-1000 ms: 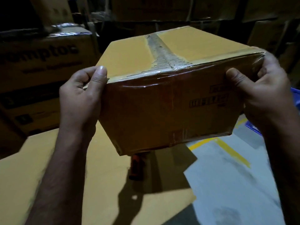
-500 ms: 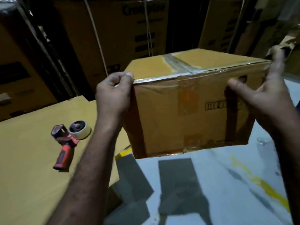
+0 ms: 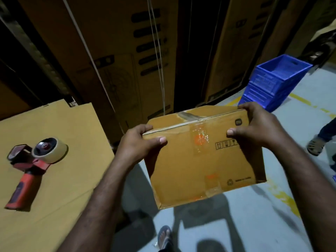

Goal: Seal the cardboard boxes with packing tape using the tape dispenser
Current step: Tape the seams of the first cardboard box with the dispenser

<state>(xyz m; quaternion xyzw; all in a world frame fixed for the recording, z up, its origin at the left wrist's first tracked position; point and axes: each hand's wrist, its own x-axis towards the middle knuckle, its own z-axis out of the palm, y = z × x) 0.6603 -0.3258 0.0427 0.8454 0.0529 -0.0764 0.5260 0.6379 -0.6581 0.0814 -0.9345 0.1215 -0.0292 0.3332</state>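
Cardboard box (image 3: 200, 160) (just one in the hands) is hanging in the air over the grey floor (image 3: 245, 224), right of the tabletop (image 3: 63, 197), with its long side running left to right between the two hands. The left hand (image 3: 140, 142) is gripping the upper left corner: its fingers (image 3: 143, 129) are curling over the top edge while the thumb (image 3: 160, 140) is pressing on the near face. The right hand (image 3: 258, 128) is doing the same at the upper right corner, thumb (image 3: 234, 132) flat on the near face. One strip of clear tape (image 3: 198, 135) is running across the top seam and down the near face, so this cardboard box is looking sealed on that seam, in my judgement.

What the coming move is turning on is the tape dispenser (image 3: 31, 166). It is lying on the tabletop well to the left of the box, nearer the left hand than the right. Its red handle is pointing toward the person and its tape roll (image 3: 49, 150) is sitting at the far end. Neither hand is touching it, and both are occupied, so the box is needing a place to rest first.

Counting: two hands, one dispenser, one roll, one stack of blue crates (image 3: 272, 82) (their number is hard to tell) — and several tall cartons (image 3: 112, 51) standing behind.
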